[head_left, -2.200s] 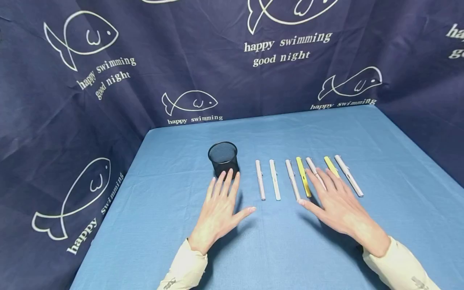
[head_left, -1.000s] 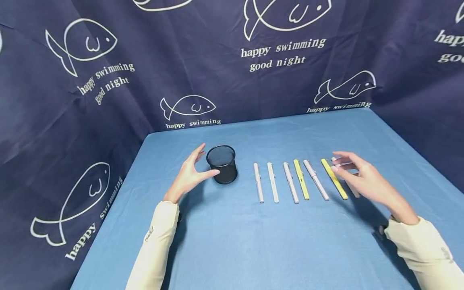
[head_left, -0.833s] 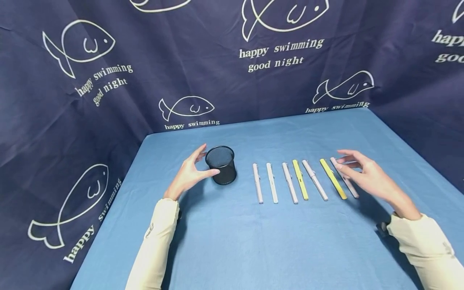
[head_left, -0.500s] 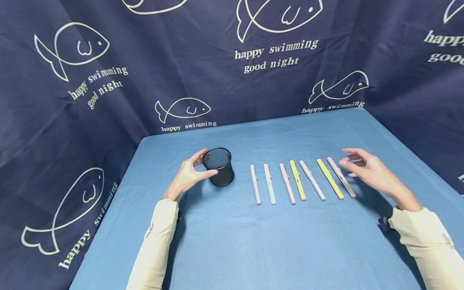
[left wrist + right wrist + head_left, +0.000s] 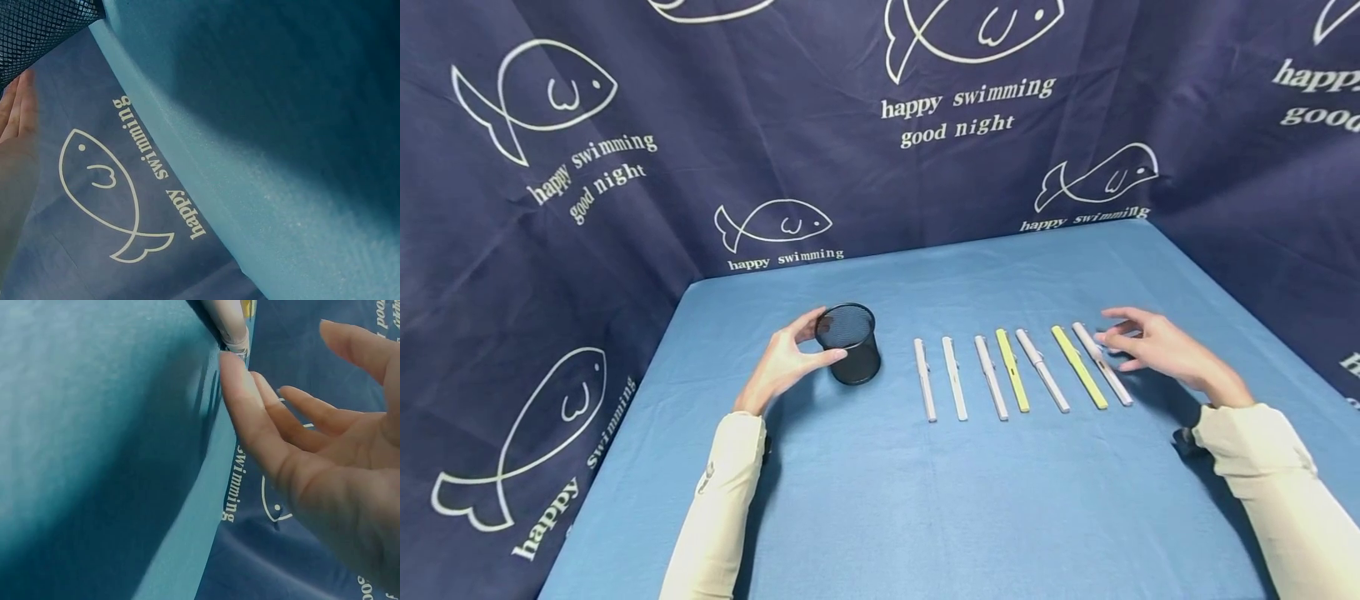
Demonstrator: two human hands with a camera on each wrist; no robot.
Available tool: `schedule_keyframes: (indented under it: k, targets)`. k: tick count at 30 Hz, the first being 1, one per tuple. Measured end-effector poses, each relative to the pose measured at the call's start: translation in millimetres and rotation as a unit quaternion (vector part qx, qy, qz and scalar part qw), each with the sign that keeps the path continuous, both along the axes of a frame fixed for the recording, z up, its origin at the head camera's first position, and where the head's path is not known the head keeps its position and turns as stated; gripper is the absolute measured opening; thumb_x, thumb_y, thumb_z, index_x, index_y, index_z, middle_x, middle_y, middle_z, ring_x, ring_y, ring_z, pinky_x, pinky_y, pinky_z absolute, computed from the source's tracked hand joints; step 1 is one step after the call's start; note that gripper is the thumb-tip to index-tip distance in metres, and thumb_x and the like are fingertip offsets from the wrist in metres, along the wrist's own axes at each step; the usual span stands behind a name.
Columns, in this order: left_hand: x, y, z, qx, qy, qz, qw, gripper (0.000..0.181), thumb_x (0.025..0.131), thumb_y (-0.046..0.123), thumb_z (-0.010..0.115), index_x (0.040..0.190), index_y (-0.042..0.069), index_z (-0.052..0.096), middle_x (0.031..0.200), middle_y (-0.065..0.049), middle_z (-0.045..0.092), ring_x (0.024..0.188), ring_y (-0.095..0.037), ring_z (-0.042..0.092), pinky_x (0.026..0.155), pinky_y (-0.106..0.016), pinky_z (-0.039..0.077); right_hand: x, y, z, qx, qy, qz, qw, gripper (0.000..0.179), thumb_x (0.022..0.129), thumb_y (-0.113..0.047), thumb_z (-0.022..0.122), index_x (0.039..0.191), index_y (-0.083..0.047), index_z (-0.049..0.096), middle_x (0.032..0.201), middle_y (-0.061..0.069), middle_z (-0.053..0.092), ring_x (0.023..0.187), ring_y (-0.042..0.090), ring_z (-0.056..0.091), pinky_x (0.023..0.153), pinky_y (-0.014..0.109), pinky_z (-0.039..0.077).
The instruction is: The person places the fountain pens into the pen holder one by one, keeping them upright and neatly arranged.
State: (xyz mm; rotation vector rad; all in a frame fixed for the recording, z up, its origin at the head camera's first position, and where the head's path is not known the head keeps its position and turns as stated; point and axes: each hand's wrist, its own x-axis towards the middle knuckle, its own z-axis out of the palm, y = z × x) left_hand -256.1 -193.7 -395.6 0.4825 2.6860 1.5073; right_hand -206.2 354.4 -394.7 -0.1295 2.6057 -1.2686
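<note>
Navy cloth (image 5: 820, 125) hangs in soft folds behind and at both sides, printed with white outlined fish and sleepy lettering, and a lightly creased blue cover dresses the tabletop (image 5: 880, 500). Furthest left, a forearm in a cream sleeve (image 5: 718, 492) reaches up from the near edge. Its left hand (image 5: 782, 364) is curved into a C about a black mesh cup (image 5: 857, 367), thumb across the near side, fingers round the far one, gripping it where it stands on the tabletop. It's a round, straight-walled thing of fine wire netting with a smooth rim.

Next comes a row of slim, smooth, clipped pens lying flat: a lilac pen (image 5: 925, 382), a white pen (image 5: 955, 379), another pale one (image 5: 992, 379), a yellow pen (image 5: 1012, 372), a pale pen (image 5: 1043, 371) at more of a slant, a second yellow pen (image 5: 1079, 368) and the rightmost pen (image 5: 1108, 375), pale and slanted too. Just beside that last one, the right hand (image 5: 1165, 346) comes in sideways, thumb and fingers loosely bent and parted; whether a fingertip touches the barrel, I can't tell.
</note>
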Motion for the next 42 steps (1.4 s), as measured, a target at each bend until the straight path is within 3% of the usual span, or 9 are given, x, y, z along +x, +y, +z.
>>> schedule_keyframes:
  k: [11, 19, 25, 30, 42]
  targets:
    - [0.1, 0.0, -0.7, -0.006, -0.002, 0.007, 1.0, 0.089, 0.079, 0.048, 0.089, 0.154, 0.017, 0.051, 0.137, -0.007, 0.064, 0.126, -0.027, 0.059, 0.106, -0.058, 0.044, -10.4, -1, -2.5, -0.011, -0.041, 0.006, 0.9991, 0.075, 0.108, -0.03, 0.057, 0.155, 0.016, 0.02, 0.136, 0.04, 0.042, 0.112, 0.039, 0.061, 0.081, 0.043, 0.062]
    - [0.3, -1.3, -1.8, -0.01, -0.003, 0.009, 0.9999, 0.089, 0.079, 0.048, 0.089, 0.154, 0.017, 0.051, 0.137, -0.007, 0.063, 0.126, -0.027, 0.059, 0.106, -0.058, 0.045, -21.1, -3, -5.6, -0.002, -0.061, 0.009, 0.9981, 0.073, 0.105, -0.016, 0.061, 0.154, 0.017, 0.019, 0.129, 0.037, 0.046, 0.104, 0.032, 0.064, 0.079, 0.045, 0.062]
    - [-0.7, -1.2, -2.6, -0.006, -0.006, 0.009, 0.9999, 0.09, 0.079, 0.048, 0.089, 0.154, 0.017, 0.051, 0.139, -0.006, 0.062, 0.127, -0.028, 0.058, 0.107, -0.059, 0.044, -27.5, -5, -6.3, 0.015, -0.063, 0.019, 0.9977, 0.073, 0.1, -0.008, 0.064, 0.152, 0.019, 0.021, 0.115, 0.027, 0.056, 0.096, 0.026, 0.065, 0.075, 0.043, 0.062]
    - [-0.1, -0.7, -1.4, -0.003, -0.012, 0.007, 0.9999, 0.089, 0.079, 0.047, 0.089, 0.154, 0.019, 0.051, 0.141, -0.008, 0.061, 0.128, -0.03, 0.057, 0.107, -0.059, 0.043, -30.1, -8, -7.9, 0.024, -0.065, 0.025, 0.9973, 0.074, 0.098, -0.008, 0.068, 0.152, 0.019, 0.024, 0.103, 0.018, 0.055, 0.088, 0.024, 0.063, 0.072, 0.04, 0.062]
    - [0.6, -0.5, -1.8, 0.0, -0.012, 0.013, 0.9998, 0.089, 0.078, 0.05, 0.089, 0.153, 0.02, 0.053, 0.139, -0.006, 0.063, 0.128, -0.028, 0.058, 0.107, -0.059, 0.043, -33.9, -9, -10.8, 0.034, -0.059, 0.036, 0.997, 0.07, 0.094, -0.003, 0.067, 0.148, 0.02, 0.029, 0.1, 0.017, 0.053, 0.081, 0.022, 0.06, 0.067, 0.038, 0.062]
